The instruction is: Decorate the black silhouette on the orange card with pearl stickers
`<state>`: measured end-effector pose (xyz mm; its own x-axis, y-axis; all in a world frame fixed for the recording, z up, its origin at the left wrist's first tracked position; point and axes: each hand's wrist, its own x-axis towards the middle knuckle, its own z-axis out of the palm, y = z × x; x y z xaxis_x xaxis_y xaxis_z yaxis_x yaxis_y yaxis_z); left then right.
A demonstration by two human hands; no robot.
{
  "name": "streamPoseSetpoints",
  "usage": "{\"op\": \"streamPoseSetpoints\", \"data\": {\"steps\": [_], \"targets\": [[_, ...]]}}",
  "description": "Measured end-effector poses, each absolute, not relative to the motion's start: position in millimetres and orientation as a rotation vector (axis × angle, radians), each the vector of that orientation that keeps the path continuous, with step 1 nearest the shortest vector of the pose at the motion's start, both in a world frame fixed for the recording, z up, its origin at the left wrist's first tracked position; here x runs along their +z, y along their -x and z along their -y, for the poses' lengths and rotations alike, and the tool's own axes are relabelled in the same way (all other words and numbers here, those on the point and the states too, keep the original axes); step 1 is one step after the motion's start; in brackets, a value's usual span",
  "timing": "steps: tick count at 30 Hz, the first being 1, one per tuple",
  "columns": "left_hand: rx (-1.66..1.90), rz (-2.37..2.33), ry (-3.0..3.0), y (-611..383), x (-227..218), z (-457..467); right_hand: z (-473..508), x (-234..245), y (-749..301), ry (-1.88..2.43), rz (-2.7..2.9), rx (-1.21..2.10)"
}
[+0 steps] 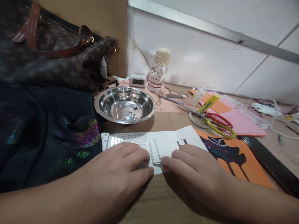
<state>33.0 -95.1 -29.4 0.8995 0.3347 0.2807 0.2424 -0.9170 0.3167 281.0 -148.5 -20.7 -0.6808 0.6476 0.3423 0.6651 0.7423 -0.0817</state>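
My left hand (127,165) lies with curled fingers over the left part of a sheet of stick-on pearls (128,137), gripping it, with thumb and forefinger close together. Rows of small white pearls show above and to the right of the fingers. In my right hand (187,165) are thin metal tweezers (158,163); their tip points left at the lower end of two short pearl rows. Most of the tweezers is hidden by the fingers. Beside this hand lies an orange sheet (252,168) bearing a black cut-out shape (221,149) with pearls and glitter along its top.
A steel bowl (149,116) stands behind the pearl sheet, near a small digital clock (137,81) and a bottle (156,73). Scissors (220,126), a glue bottle (198,95) and pink paper (247,123) lie to the right. Dark glittery cloth (51,133) and a handbag (58,59) fill the left.
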Motion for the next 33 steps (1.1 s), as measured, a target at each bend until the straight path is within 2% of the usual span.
{"op": "streamPoseSetpoints", "data": {"steps": [16, 33], "targets": [[0.493, -0.411, -2.798, -32.1, -31.2, 96.1, 147.8, -23.8, -277.2, 1.094, 2.531, -0.105], [0.471, -0.443, -2.849, -33.6, -26.9, 97.1, 149.3, -21.0, -274.0, 1.136, 2.503, 0.023]]}}
